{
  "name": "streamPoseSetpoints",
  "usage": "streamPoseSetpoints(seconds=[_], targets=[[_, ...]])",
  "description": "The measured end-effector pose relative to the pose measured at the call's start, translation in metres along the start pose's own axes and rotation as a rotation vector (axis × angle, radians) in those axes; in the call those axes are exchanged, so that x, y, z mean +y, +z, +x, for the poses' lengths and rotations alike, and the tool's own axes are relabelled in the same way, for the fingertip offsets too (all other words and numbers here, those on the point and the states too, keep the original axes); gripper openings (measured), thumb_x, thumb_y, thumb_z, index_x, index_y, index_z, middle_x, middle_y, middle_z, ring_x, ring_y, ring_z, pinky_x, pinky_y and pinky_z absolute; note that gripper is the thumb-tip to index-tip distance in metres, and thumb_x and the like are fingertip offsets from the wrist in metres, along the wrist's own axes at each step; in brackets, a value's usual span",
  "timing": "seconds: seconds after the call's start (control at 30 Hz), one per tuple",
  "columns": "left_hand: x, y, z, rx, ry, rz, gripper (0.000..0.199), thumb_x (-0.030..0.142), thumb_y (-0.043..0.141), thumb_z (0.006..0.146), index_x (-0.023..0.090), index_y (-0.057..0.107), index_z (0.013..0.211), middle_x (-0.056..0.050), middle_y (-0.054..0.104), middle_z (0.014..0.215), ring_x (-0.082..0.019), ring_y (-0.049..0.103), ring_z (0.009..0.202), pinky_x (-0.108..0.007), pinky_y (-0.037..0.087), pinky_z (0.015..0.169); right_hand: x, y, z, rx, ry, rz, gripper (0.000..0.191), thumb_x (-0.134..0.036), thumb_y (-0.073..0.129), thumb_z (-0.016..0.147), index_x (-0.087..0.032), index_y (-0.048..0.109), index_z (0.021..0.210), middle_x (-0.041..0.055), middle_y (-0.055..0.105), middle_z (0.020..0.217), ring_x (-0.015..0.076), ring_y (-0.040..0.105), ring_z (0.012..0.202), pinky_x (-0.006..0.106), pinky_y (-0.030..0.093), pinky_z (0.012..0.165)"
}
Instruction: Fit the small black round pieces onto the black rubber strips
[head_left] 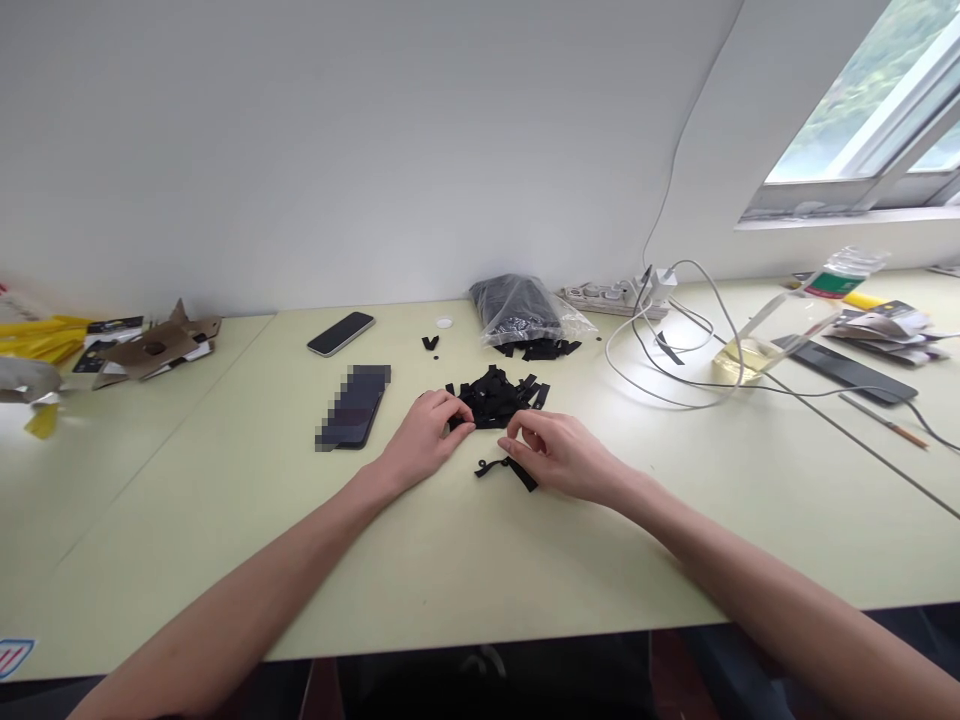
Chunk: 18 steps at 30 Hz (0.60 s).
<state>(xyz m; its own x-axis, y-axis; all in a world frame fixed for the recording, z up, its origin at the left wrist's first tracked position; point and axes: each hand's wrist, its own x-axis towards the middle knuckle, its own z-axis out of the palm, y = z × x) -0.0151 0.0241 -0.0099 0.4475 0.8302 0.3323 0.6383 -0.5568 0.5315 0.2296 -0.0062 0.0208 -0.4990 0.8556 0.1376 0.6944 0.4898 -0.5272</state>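
Showing the moment from above, we see the left hand pinched closed on the edge of a pile of black strips, while the half-open right hand lies nearer a loose black strip, its long axis running roughly left to right.

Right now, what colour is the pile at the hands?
The pile is black, best seen in the head view.

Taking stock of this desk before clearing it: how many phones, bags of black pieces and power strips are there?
Black smartphones: 2
Clear plastic bag of black pieces: 1
White power strip: 1
Total: 4
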Motion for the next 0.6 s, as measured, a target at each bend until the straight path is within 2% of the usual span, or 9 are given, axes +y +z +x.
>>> streamPoseSetpoints(seconds=[0.07,0.13,0.2,0.37,0.47,0.6], targets=[[0.005,-0.001,0.000,0.016,0.059,0.022,0.015,0.031,0.056,0.101,0.022,0.069,0.101,-0.005,0.070,0.102,-0.022,0.061,0.102,-0.041,0.045,0.096,0.003,0.003,0.000,0.061,-0.014,0.024,0.025,-0.041,0.050,0.102,-0.021,0.063,0.106,0.0025,0.063,0.081,0.0153,0.054,0.067,0.028,0.038,0.062],[0.010,-0.002,-0.001,0.025,0.110,0.029,0.016,0.030,0.055,0.102,0.022,0.069,0.102,-0.003,0.072,0.102,-0.021,0.063,0.099,-0.040,0.044,0.096,0.005,0.005,0.000,0.105,-0.026,0.044,0.031,-0.040,0.051,0.102,-0.021,0.061,0.125,0.0051,0.066,0.091,0.0163,0.057,0.071,0.029,0.043,0.066],[0.017,-0.002,-0.003,0.022,0.140,0.006,0.016,0.031,0.055,0.102,0.022,0.068,0.102,-0.003,0.073,0.099,-0.019,0.064,0.095,-0.039,0.044,0.095,0.006,0.007,0.000,0.114,-0.040,0.058,0.036,-0.039,0.054,0.101,-0.021,0.060,0.131,0.0059,0.066,0.092,0.0165,0.058,0.071,0.030,0.045,0.067],[0.029,0.000,-0.009,0.032,0.123,-0.049,0.013,0.028,0.056,0.101,0.022,0.067,0.105,-0.003,0.072,0.099,-0.019,0.064,0.096,-0.035,0.045,0.093,0.004,0.007,0.001,0.069,-0.049,0.079,0.028,-0.041,0.054,0.101,-0.020,0.071,0.103,0.0053,0.067,0.086,0.0159,0.059,0.072,0.029,0.043,0.066],[0.033,0.000,-0.010,0.058,0.094,-0.076,0.013,0.028,0.058,0.099,0.023,0.066,0.108,-0.003,0.071,0.099,-0.019,0.064,0.095,-0.032,0.047,0.087,0.002,0.007,0.001,0.058,-0.032,0.071,0.032,-0.050,0.062,0.095,-0.020,0.071,0.098,0.0048,0.068,0.090,0.0143,0.057,0.068,0.028,0.040,0.063],[0.035,0.000,-0.010,0.054,0.164,-0.053,0.011,0.024,0.055,0.100,0.022,0.065,0.104,-0.001,0.071,0.094,-0.016,0.064,0.089,-0.032,0.045,0.088,0.003,0.010,0.001,0.084,-0.069,0.068,0.025,-0.037,0.054,0.101,-0.019,0.070,0.094,0.0050,0.068,0.089,0.0146,0.056,0.070,0.028,0.039,0.064]])
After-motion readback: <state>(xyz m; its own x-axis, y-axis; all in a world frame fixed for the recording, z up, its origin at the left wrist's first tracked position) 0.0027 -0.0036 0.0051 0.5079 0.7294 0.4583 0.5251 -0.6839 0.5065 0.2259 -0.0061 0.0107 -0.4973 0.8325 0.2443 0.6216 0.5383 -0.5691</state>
